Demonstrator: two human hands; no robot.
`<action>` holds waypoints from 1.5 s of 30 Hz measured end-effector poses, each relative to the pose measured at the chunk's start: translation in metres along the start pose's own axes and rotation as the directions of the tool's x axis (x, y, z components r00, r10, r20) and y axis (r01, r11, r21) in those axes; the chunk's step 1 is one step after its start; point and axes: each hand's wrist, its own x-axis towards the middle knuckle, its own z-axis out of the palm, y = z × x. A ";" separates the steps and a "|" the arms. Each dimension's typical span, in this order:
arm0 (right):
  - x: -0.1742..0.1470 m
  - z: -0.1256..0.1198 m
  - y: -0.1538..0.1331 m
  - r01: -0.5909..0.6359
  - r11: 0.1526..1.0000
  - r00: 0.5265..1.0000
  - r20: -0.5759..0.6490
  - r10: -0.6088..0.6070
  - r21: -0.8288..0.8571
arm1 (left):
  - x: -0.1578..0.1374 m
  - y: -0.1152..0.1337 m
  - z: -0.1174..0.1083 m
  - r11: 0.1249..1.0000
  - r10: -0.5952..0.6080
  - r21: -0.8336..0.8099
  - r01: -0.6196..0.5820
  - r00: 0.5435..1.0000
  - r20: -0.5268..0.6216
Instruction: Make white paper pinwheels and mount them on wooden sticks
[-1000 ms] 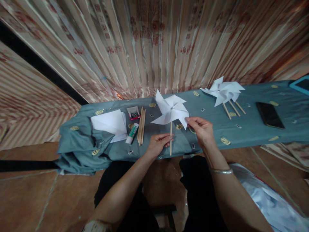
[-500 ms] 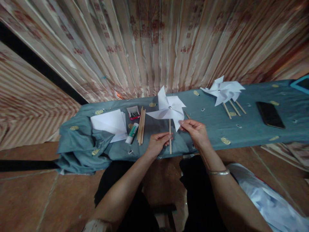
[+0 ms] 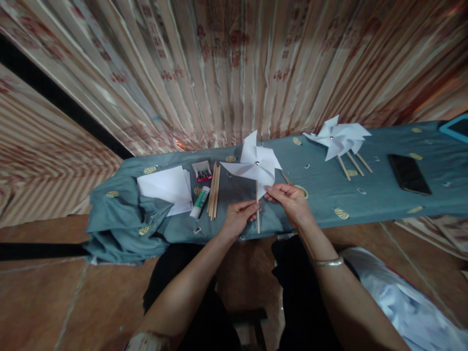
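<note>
A white paper pinwheel (image 3: 252,165) with a shiny pin at its centre stands on a thin wooden stick (image 3: 258,222) in front of me. My left hand (image 3: 239,219) is closed round that stick, below the paper blades. With thumb and fingers, my right hand (image 3: 290,200) pinches the tip of the lowest blade, close to the stick. Partly behind my right hand lies a pair of scissors (image 3: 302,190) with pale green handles; the hand hides much of it.
On the blue-green cloth (image 3: 318,204) to the left lie white paper sheets (image 3: 164,183), a glue stick (image 3: 200,202), wooden sticks (image 3: 214,190) and an open box of pins (image 3: 202,170). To the right are more pinwheels (image 3: 338,136), a phone (image 3: 409,173) and a blue-edged device (image 3: 455,127).
My right hand has moved left with the lower blade's tip, bringing it near the stick; the paper wheel has turned slightly. The scissors' handles show more. My left hand has stayed put.
</note>
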 end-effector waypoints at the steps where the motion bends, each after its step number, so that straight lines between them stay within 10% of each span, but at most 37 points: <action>1: 0.000 0.001 0.000 -0.006 1.000 1.000 0.007 0.006 0.000 | 0.000 0.000 0.000 1.000 0.004 0.004 -0.004 1.000 0.002; 30: -0.013 0.001 0.004 0.197 0.906 0.977 -0.005 -0.215 -0.374 | -0.002 0.004 0.006 1.000 0.023 -0.003 -0.023 1.000 0.011; 45: -0.021 -0.002 0.009 0.122 0.971 0.988 -0.065 -0.137 -0.204 | 0.009 -0.011 0.021 0.999 0.047 -0.010 -0.046 0.997 0.054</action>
